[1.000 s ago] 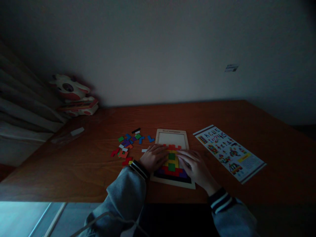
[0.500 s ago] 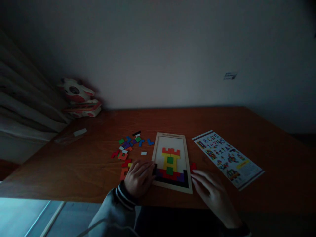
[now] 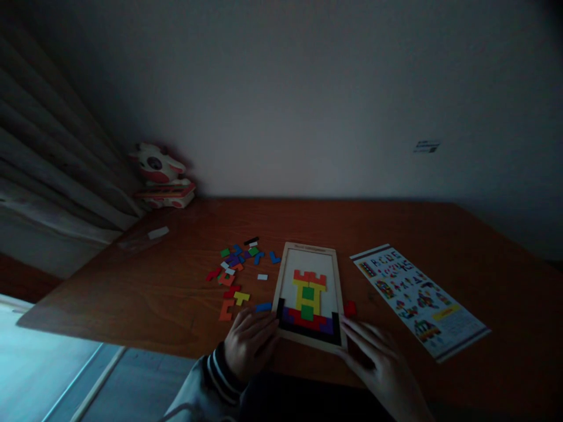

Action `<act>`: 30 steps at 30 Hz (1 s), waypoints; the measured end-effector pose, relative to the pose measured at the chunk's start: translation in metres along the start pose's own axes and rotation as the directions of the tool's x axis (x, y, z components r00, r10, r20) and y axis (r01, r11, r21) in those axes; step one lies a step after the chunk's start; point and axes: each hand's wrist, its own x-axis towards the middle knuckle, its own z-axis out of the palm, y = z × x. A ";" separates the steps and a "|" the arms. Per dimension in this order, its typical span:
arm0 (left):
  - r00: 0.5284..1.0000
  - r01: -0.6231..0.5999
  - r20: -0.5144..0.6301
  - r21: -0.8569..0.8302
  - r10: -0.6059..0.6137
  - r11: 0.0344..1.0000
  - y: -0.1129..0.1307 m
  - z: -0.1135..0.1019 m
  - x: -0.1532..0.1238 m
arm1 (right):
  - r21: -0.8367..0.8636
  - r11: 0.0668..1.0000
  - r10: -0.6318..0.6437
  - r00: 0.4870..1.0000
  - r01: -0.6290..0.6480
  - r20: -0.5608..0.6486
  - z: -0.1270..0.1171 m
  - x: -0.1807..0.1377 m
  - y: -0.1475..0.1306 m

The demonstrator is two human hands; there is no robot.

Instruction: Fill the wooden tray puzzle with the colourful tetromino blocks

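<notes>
A wooden puzzle board (image 3: 312, 261) lies on the table in front of me. Coloured block pieces on it form a tower: orange at the top, yellow with two green squares (image 3: 308, 293) below, then red, purple and black at the base. My left hand (image 3: 253, 340) has its curled fingers against the board's lower left edge. At the lower right corner is my right hand (image 3: 376, 357), long fingers along the side edge and thumb by the front corner. A red piece (image 3: 350, 308) lies just beyond its fingertips. Beside my left fingers rests a blue piece (image 3: 264, 306).
Loose pieces lie left of the board, among them a yellow T-shaped piece (image 3: 241, 298), an orange piece (image 3: 226, 310) and a white piece (image 3: 263, 277). A printed pattern sheet (image 3: 420, 299) is at the right. A cow-shaped toy keyboard (image 3: 165, 181) stands at the back left.
My view has shifted slightly. My left hand has drawn back a little, uncovering the blue and yellow pieces. My right hand has closed in on the board's lower right corner.
</notes>
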 end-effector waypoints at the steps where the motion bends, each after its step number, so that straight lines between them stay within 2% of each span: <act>1: 1.000 0.006 -0.003 -0.002 -0.006 1.000 0.001 0.001 -0.002 | 0.003 1.000 0.002 1.000 -0.002 0.002 0.000 0.000 0.000; 6: 0.999 0.022 0.037 0.018 -0.023 1.000 0.003 0.004 -0.008 | -0.012 0.996 0.090 0.994 -0.091 -0.056 0.003 0.001 0.002; 10: 1.000 0.024 0.014 0.006 -0.024 1.000 0.005 0.001 -0.005 | -0.045 0.990 0.131 0.988 -0.135 -0.079 0.008 0.003 0.001; 16: 0.999 0.029 0.041 -0.008 -0.028 1.000 0.005 0.000 -0.004 | -0.079 0.966 0.231 0.960 -0.246 -0.158 0.012 0.001 0.005; 30: 0.999 0.031 0.034 -0.002 -0.031 1.000 0.008 -0.002 -0.001 | -0.052 0.974 0.201 0.944 -0.222 -0.262 0.011 0.002 0.008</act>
